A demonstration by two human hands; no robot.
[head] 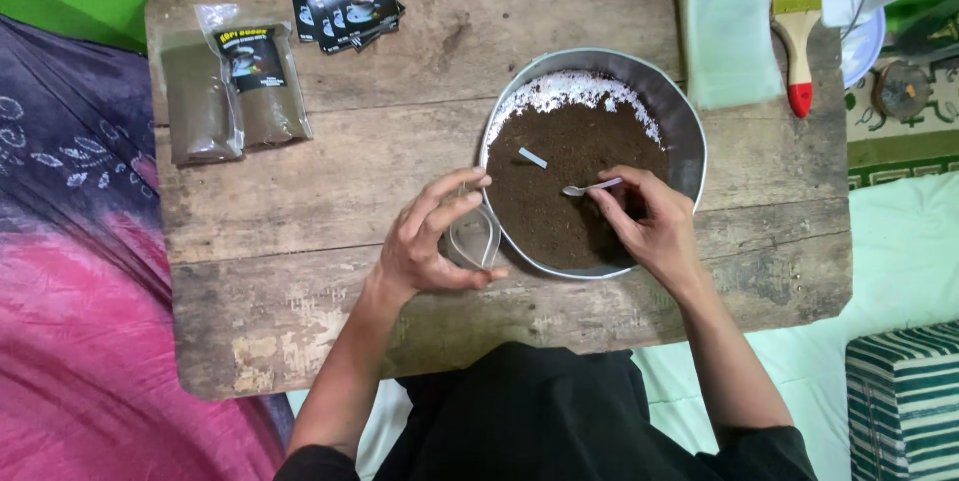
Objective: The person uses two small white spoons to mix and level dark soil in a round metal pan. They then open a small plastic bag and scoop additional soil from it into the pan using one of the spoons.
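**A:** What do I have in my hands at the moment?

**B:** From here, my left hand (432, 237) is curled around a small clear plastic pouch (473, 238), thumb under it and fingers over the top, holding its mouth open just beside the rim of the round metal basin (689, 131). My right hand (651, 221) pinches the handle of a small metal spoon (591, 186) between thumb and fingertips, the bowl of the spoon pointing left over the dark ground powder (569, 191).

**A:** And the basin itself?

**B:** It sits on the worn wooden surface (330, 171), right of centre. The brown powder fills most of it, with a band of white granules (569, 91) along the far edge. A small pale strip (532, 157) lies on the powder (I cannot tell what it is).

**A:** Anything else on the boards?

**B:** At the far left, two filled pouches of brown powder (235, 91) lie side by side, one with a dark label. Just beyond them is a fan of small black sachets (345, 3). At the far right lies a stack of clear plastic bags (727, 21), and next to it a paintbrush with a wooden handle and red tip (799, 31). A pink and purple cloth (80, 271) lies to the left of the surface.
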